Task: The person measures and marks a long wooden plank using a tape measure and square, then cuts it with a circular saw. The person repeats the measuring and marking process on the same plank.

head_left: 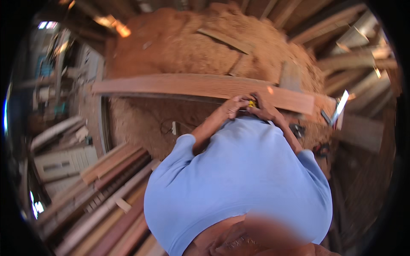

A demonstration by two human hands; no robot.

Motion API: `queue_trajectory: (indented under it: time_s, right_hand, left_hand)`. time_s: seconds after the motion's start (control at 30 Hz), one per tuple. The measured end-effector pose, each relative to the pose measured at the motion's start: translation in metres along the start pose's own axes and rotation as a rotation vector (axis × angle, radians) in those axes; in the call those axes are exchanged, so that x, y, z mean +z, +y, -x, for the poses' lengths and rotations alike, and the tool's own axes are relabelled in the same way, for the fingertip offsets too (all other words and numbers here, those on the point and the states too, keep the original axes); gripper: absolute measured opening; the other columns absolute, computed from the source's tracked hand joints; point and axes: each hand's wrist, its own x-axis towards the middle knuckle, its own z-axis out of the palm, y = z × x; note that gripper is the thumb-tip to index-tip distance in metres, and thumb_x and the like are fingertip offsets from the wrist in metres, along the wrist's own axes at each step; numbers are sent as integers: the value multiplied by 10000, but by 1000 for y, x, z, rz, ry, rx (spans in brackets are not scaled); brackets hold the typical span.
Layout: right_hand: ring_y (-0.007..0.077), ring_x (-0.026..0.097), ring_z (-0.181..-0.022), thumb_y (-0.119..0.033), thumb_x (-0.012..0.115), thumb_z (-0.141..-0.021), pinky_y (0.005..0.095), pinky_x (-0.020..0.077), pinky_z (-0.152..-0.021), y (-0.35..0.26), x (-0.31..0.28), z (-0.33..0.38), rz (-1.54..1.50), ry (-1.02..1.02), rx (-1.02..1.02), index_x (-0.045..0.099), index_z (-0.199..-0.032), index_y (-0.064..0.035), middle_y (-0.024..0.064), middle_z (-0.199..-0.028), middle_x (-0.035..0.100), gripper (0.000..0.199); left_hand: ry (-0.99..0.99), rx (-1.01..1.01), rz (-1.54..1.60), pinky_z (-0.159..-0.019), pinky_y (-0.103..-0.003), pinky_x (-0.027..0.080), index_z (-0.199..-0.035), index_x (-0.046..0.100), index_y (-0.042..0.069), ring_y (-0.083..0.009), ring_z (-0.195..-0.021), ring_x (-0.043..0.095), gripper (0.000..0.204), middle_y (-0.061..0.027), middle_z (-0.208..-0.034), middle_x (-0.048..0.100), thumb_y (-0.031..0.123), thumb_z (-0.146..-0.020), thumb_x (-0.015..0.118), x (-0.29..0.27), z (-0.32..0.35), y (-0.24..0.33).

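In front of my chest both hands meet at the near edge of a long reddish wooden board. A small yellow and black tape measure sits between them. My left hand has its fingers curled, their tips against the tape measure. On its other side my right hand closes around it, with the thumb and fingers bent. Motion blur hides the finer detail of the grip. Near the board's right end rests a square with a bright blade and a dark stock.
Several planks lie stacked at the lower left. A sawdust heap rises beyond the board, with a loose wood strip on it. More timber leans at the far right. A dark tool lies right of my right forearm.
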Motion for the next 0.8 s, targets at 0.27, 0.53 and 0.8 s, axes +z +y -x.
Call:
queue_trajectory:
  time_s: [0.27, 0.53, 0.8]
  right_hand:
    - [182, 573, -1044, -144, 678, -903, 338, 488, -930, 23, -48, 1, -108, -297, 190, 570, -1388, -78, 49, -1150, 607, 502]
    - [164, 651, -934, -182, 582, -906, 334, 523, -839, -18, -52, -23, -65, -411, 243, 629, -1221, -62, 103, -991, 677, 340]
    - [340, 687, -1060, -319, 694, -928, 451, 520, -945, -66, 47, -115, 434, -260, -82, 632, -1256, -36, 201, -1099, 711, 437]
  left_hand:
    - [81, 604, 576, -863, -472, 588, -1019, 722, 21, -283, -976, 686, 218, -152, -997, 735, 189, -879, 722, -144, 74, 60]
    - [707, 637, 501, -856, -472, 610, -1169, 628, 32, -263, -928, 690, 248, -112, -1086, 694, 212, -1005, 679, -219, 160, 69]
    - [484, 452, 494, -697, -457, 670, -1225, 610, 0, -288, -807, 733, 301, -151, -1051, 688, 235, -1041, 651, -84, 40, 6]
